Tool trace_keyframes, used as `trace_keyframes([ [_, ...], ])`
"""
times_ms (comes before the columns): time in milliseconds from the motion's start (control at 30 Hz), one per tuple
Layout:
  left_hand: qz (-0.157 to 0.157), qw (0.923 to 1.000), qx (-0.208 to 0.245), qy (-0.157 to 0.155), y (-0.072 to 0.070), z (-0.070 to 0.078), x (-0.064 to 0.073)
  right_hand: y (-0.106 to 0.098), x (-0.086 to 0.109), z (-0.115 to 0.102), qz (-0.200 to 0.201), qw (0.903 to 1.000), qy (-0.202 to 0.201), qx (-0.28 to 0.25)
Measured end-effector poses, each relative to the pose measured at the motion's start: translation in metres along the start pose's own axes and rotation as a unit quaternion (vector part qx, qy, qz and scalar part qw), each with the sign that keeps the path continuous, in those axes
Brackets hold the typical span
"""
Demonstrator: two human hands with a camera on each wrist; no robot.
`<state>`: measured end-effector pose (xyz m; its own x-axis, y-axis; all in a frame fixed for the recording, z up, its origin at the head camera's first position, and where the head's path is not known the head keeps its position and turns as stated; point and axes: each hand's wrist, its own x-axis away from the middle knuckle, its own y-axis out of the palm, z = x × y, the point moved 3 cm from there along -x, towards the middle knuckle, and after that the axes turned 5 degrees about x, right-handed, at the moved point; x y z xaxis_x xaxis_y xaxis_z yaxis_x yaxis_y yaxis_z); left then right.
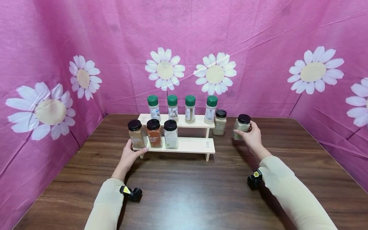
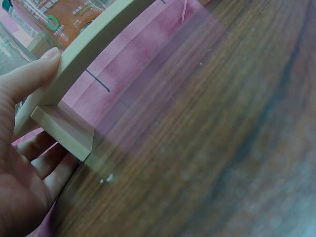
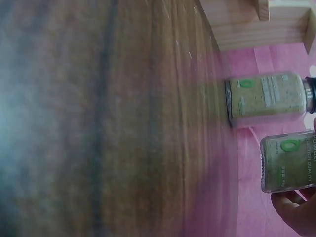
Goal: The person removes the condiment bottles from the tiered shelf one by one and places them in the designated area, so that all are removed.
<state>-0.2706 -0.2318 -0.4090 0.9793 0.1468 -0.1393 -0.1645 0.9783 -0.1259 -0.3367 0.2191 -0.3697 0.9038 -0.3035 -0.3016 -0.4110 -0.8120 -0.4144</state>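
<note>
My right hand (image 1: 253, 139) holds a square spice jar (image 1: 242, 126) of pale green powder by its sides, its black lid facing up. In the right wrist view this jar (image 3: 289, 163) has its base off the table. At the left end of a two-tier wooden spice rack (image 1: 191, 145), my left hand (image 1: 127, 157) grips the lower tier. The left wrist view has the thumb (image 2: 37, 74) on the plank's edge and the fingers behind the rack's leg (image 2: 66, 131). Three black-lidded jars stand on the lower tier: tan (image 1: 137, 135), orange-red (image 1: 154, 134) and whitish (image 1: 171, 135).
Several green-capped shakers (image 1: 190, 110) line the upper tier. Another black-lidded jar (image 1: 219, 124) of green-grey powder stands on the brown wooden table (image 1: 184, 191), right of the rack. Behind hangs a pink cloth (image 1: 247, 32) printed with white daisies.
</note>
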Motion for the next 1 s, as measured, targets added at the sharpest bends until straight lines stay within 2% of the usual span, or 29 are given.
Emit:
trace_keyframes([
  [133, 0.001, 1.0, 0.001, 0.0, 0.0, 0.0, 0.0, -0.003, -0.002, -0.006, -0.013, 0.9998, 0.015, -0.002],
  [367, 0.001, 1.0, -0.001, -0.003, 0.0, 0.0, -0.001, 0.001, -0.013, 0.002, -0.007, 0.9998, 0.02, 0.004],
  [600, -0.001, 1.0, -0.004, -0.002, 0.001, -0.001, -0.001, 0.003, -0.023, 0.008, -0.025, 0.9993, 0.029, -0.004],
  [1000, 0.002, 1.0, -0.005, 0.0, 0.0, -0.001, -0.001, 0.004, -0.036, 0.022, -0.033, 0.9987, 0.036, 0.014],
])
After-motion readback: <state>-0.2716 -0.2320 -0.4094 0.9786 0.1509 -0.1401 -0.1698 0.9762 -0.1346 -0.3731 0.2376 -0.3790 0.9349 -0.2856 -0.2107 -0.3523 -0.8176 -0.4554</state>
